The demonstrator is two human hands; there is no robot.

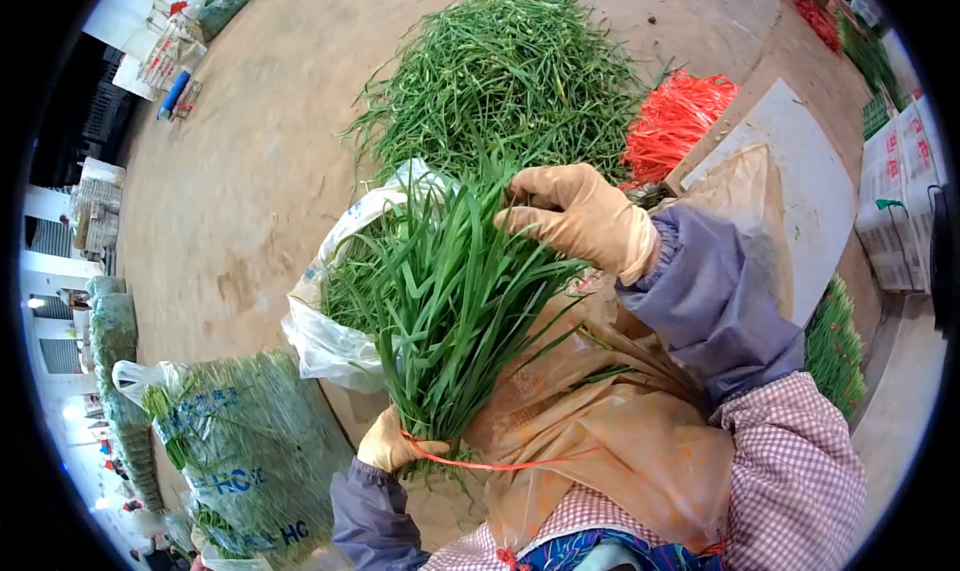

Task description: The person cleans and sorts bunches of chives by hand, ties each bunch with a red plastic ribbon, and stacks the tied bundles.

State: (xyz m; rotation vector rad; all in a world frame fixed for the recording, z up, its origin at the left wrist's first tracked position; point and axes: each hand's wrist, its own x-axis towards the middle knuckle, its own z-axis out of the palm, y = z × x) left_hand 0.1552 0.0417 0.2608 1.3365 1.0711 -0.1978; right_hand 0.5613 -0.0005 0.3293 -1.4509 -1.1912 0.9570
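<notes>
My left hand (390,443), in a pale glove, is closed around the lower end of a bunch of flat-leaved green chives (450,291). A red tie strip (480,465) crosses the bunch at that hand, and its loose end trails to the right over my brown plastic apron (620,451). The bunch stands upright, its leaves fanning out. At the leaf tips my right hand (580,216), gloved too, has its thumb and fingers curled together on some leaves. Directly behind the bunch is an open white plastic bag (340,346) with more green leaves in it.
A large heap of loose green leaves (500,81) lies on the floor ahead. Right of it are a pile of red strips (675,121) and a grey board (800,171). A wrapped bag of greens (255,451) stands at lower left; white crates (900,196) are far right.
</notes>
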